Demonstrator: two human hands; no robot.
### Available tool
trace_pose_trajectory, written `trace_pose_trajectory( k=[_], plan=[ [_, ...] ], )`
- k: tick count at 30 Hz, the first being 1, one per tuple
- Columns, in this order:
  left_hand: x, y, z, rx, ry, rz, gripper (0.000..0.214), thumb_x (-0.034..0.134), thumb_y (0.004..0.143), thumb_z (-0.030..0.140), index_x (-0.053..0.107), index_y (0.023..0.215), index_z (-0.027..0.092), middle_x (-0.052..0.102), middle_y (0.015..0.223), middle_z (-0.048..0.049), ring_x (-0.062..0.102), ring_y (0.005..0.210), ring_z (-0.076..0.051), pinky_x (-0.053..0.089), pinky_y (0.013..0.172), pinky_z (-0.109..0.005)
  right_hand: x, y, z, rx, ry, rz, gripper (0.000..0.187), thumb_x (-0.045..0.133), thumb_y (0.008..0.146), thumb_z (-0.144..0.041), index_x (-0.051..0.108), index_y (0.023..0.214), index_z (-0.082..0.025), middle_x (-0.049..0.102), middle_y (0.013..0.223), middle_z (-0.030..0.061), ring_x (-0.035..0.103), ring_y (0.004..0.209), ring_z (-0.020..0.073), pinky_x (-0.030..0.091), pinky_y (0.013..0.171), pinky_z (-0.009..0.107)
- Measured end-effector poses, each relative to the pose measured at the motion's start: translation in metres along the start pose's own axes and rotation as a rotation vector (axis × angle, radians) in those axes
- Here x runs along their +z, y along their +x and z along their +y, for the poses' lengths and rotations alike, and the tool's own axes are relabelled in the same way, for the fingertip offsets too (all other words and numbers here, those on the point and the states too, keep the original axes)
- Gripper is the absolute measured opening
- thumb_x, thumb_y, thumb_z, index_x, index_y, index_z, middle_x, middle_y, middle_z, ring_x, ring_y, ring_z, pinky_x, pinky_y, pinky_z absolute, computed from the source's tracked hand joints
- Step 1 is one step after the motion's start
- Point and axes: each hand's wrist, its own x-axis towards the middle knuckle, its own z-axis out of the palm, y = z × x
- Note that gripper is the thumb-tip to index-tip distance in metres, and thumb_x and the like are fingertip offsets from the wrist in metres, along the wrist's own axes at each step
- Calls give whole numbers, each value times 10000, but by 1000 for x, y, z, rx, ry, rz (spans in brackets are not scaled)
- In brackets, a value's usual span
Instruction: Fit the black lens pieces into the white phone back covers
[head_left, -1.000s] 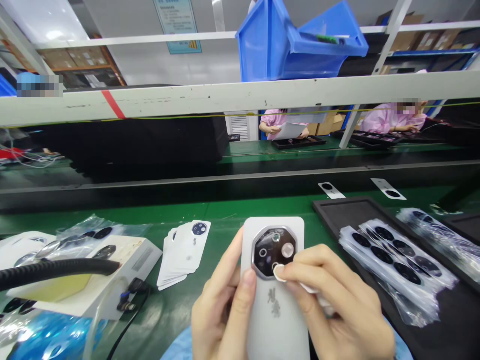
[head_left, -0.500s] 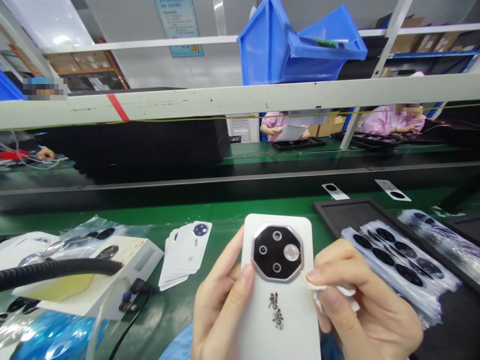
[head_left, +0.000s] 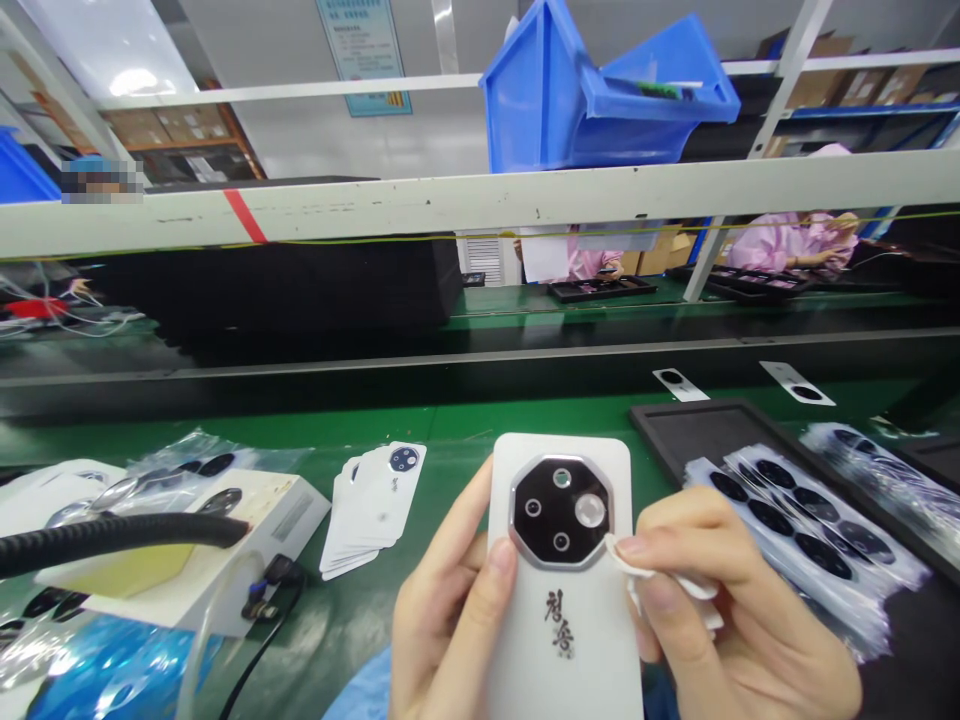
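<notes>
Upright before me is a white phone (head_left: 592, 620), its back facing me, with a black eight-sided camera module (head_left: 547, 490) and dark lettering below. My left hand (head_left: 457, 610) grips the phone along its left edge, thumb lying on the back. Pinched between the thumb and fingers of my right hand (head_left: 735, 600) is a folded white wiping cloth (head_left: 667, 575). One tip of the cloth touches the lower right rim of the camera module. The phone's lower end is cut off by the frame.
A fanned stack of white phone-back cards (head_left: 371, 510) lies left of the phone. Bagged camera-module parts (head_left: 795, 510) rest in a black tray (head_left: 697, 430) at right. Far left are a white box (head_left: 277, 520) and a black hose (head_left: 127, 540). Co-workers sit across the bench.
The view has shifted slightly, so the phone and both hands appear a little further right. My grips are unchanged. Across the bench, a co-worker's white sheet has moved left and tilted upright.
</notes>
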Motion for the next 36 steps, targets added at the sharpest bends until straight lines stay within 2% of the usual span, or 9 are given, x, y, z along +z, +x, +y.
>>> trace_pose_trajectory(
  k=[6, 10, 15, 18, 21, 25, 30, 33, 36],
  plan=[
    [-4, 6, -7, 89, 51, -64, 537, 734, 748, 451, 673, 1231, 223, 691, 618, -1, 525, 421, -90, 407, 415, -161, 3, -3, -1, -65, -115, 43, 269, 569, 822, -4, 675, 969, -203, 605, 785, 22, 599, 652, 128, 483, 454, 239],
    [-3, 6, -12, 200, 107, -70, 452, 741, 748, 439, 718, 1158, 249, 691, 621, 8, 552, 479, -92, 433, 455, -140, 0, -5, 3, -174, -341, -86, 247, 578, 858, -59, 668, 1029, -214, 639, 852, 19, 640, 681, 109, 506, 508, 222],
    [-5, 2, -22, 340, 217, -16, 397, 706, 806, 372, 707, 1182, 242, 733, 758, -19, 570, 528, -105, 468, 513, -156, 1, -8, 8, -254, -475, -177, 253, 562, 881, -70, 643, 1086, -194, 637, 868, 28, 658, 703, 98, 524, 578, 206],
    [-6, 1, -29, 383, 283, 32, 399, 689, 824, 370, 697, 1197, 229, 754, 858, -45, 637, 663, -142, 509, 607, -167, 3, -10, 10, -281, -538, -181, 265, 555, 889, -78, 638, 1111, -196, 642, 900, 39, 662, 739, 108, 524, 606, 210],
    [-8, 0, -32, 413, 366, 36, 419, 633, 860, 409, 656, 1250, 257, 762, 939, -42, 658, 674, -150, 522, 599, -186, 5, -10, 10, -295, -587, -181, 269, 531, 905, -88, 637, 1124, -203, 643, 923, 41, 655, 758, 109, 519, 640, 218],
    [-12, 0, -33, 467, 465, 62, 414, 606, 875, 412, 628, 1278, 316, 767, 970, -27, 667, 654, -150, 531, 589, -197, 6, -7, 7, -315, -546, -168, 237, 499, 913, -72, 659, 1050, -180, 633, 896, 35, 639, 734, 88, 495, 629, 205],
    [-12, 2, -33, 495, 427, -2, 365, 602, 882, 370, 642, 1244, 375, 769, 961, 2, 681, 652, -145, 543, 592, -202, 3, -7, 10, -289, -481, -197, 274, 474, 889, -24, 650, 1051, -159, 617, 905, 47, 642, 722, 90, 492, 598, 215],
    [-11, 2, -34, 452, 380, -12, 360, 611, 872, 388, 656, 1229, 370, 761, 1015, -6, 695, 708, -163, 561, 654, -218, 0, -8, 11, -269, -451, -218, 272, 474, 881, -19, 652, 1043, -146, 616, 902, 60, 642, 687, 98, 490, 557, 223],
    [-11, 1, -30, 382, 324, 5, 379, 647, 840, 429, 676, 1209, 350, 764, 920, -10, 686, 727, -168, 553, 651, -197, -1, -6, 7, -204, -341, -214, 263, 516, 868, -19, 660, 1033, -165, 607, 876, 46, 625, 658, 97, 475, 512, 222]
  ],
)
